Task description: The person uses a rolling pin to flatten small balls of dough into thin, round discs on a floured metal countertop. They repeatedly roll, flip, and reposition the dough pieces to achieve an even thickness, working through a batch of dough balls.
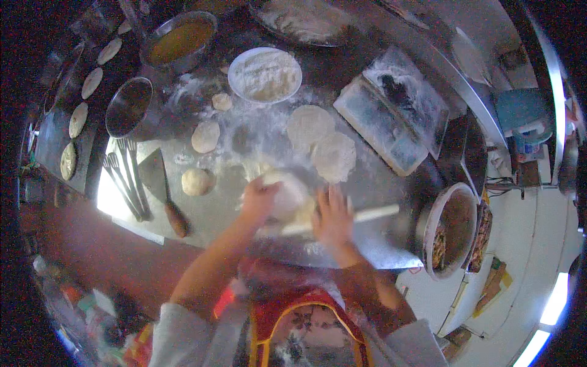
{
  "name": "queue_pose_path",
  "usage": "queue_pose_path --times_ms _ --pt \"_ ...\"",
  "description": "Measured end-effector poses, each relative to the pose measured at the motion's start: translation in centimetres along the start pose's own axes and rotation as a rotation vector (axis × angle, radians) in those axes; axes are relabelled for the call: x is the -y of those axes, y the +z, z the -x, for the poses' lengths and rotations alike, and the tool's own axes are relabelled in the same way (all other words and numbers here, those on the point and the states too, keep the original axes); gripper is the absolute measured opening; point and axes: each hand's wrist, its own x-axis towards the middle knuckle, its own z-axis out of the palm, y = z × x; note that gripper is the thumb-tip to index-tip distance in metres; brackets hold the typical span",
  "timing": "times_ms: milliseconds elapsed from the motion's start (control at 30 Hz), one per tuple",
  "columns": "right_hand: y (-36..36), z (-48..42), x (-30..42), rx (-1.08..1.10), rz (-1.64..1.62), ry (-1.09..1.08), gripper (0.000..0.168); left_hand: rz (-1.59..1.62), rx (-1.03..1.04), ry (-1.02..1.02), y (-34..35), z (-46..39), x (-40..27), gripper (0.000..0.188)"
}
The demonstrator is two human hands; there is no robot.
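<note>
My left hand (pixel 260 199) pinches the left edge of a thin, pale round of dough (pixel 290 192), which is blurred. My right hand (pixel 334 218) lies palm down over a slim wooden rolling pin (pixel 378 213), fingers stretched forward. The pin slants along the near side of the dough, partly hidden under that hand. Just beyond the hands, two flattened dough rounds (pixel 311 126) (pixel 335 157) overlap on the floured metal table (pixel 238 220). Left of my left hand sit a dough ball (pixel 196 181) and a flatter dough piece (pixel 206 136).
Flour fills a white bowl (pixel 265 75). A wooden-handled scraper (pixel 176 218) and several fork-like tools (pixel 133 183) lie left. An empty-looking metal bowl (pixel 129 108) stands behind them. A floury open box (pixel 390 110) and a bowl with filling (pixel 451 231) stand right.
</note>
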Motion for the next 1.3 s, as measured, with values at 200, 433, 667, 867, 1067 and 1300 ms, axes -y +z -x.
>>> queue_pose_path --times_ms 200,433,667,867,1067,1300 --pt "1.0 -4.9 -0.5 -0.157 0.052 0.117 0.066 -0.901 0.333 0.364 1.2 3.3 0.6 0.033" --pt "-1.4 2.7 -0.4 0.109 0.061 -0.041 0.064 0.061 0.059 -0.108 -0.1 2.3 -2.7 0.034" --pt "0.7 -6.1 -0.3 -0.16 0.014 0.163 0.068 -1.014 0.219 0.345 1.6 -0.5 -0.4 0.034" --pt "-1.4 2.2 -0.2 0.094 0.075 -0.026 0.063 -0.302 0.091 0.187 -2.0 1.8 2.3 0.034" --pt "-0.5 -5.4 0.7 -0.148 -0.065 0.174 0.069 -0.977 0.148 0.388 1.1 -1.0 1.6 0.029" --pt "-0.8 1.5 -0.2 0.027 0.094 -0.004 0.064 -0.161 0.241 0.028 -1.2 4.1 0.4 0.038"
